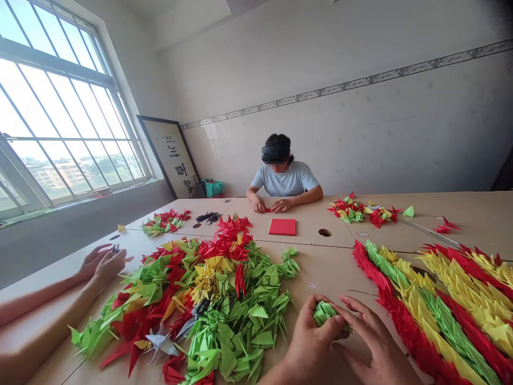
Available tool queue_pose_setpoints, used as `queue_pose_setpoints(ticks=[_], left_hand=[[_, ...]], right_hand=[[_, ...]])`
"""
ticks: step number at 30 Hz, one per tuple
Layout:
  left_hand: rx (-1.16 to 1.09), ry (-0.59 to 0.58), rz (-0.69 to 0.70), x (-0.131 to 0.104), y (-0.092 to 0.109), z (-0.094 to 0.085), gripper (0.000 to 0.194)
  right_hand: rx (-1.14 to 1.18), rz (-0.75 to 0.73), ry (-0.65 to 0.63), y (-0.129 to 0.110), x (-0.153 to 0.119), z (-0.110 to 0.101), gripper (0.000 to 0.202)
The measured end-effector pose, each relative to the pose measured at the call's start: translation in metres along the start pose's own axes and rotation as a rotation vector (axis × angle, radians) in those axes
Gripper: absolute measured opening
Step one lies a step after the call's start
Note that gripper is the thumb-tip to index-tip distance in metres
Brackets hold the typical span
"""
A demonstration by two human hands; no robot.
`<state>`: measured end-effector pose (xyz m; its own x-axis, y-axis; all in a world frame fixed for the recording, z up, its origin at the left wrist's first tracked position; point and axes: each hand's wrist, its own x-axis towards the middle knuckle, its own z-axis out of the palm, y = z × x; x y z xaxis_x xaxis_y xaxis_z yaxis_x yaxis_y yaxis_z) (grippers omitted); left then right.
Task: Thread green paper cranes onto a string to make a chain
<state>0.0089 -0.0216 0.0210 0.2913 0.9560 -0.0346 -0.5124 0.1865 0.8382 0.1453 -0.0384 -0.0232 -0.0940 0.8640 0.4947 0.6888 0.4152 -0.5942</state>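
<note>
My left hand (315, 339) is closed round a small bundle of green folded paper cranes (324, 313), thumb in front and fingers behind. My right hand (371, 331) is just to its right, fingers stretched and apart, with a fingertip touching the bundle's right side. The underside of the bundle is hidden by my fingers. To the left of my hands spreads a large heap of folded paper cranes (240, 331) in green, red and yellow. Rows of packed cranes (444, 315) lie to the right. A thin needle-like rod (363, 292) lies just beyond my right hand.
Across the table (308, 267) a person (285, 179) folds red paper beside a red paper stack (282, 226). Another person's hands (105, 262) work at left. Smaller crane piles (360, 208) and black thread (208, 217) lie farther back. The tabletop has a round hole (325, 232).
</note>
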Motion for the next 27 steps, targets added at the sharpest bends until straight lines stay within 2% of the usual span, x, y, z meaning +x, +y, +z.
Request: queue_pose_setpoints(ticks=[5, 8, 12, 17, 22, 27], left_hand=[[0.308, 0.017, 0.187, -0.003, 0.006, -0.001, 0.027], [0.332, -0.015, 0.160, -0.004, 0.004, 0.000, 0.032], [0.251, -0.030, 0.139, -0.004, 0.000, 0.002, 0.048], [0.240, -0.079, 0.170, -0.003, -0.001, 0.000, 0.046], [0.219, -0.147, 0.149, -0.003, 0.001, 0.001, 0.043], [0.253, -0.129, 0.097, -0.004, 0.001, 0.001, 0.050]], right_hand=[[0.295, 0.137, -0.050, -0.009, 0.005, -0.013, 0.033], [0.395, 0.200, -0.047, -0.010, 0.011, -0.020, 0.028], [0.460, 0.301, -0.076, -0.011, 0.014, -0.024, 0.025], [0.551, 0.356, -0.109, -0.012, 0.015, -0.028, 0.025], [0.689, 0.405, -0.215, -0.008, 0.019, -0.034, 0.020], [0.739, 0.440, -0.204, 0.000, 0.020, -0.038, 0.021]])
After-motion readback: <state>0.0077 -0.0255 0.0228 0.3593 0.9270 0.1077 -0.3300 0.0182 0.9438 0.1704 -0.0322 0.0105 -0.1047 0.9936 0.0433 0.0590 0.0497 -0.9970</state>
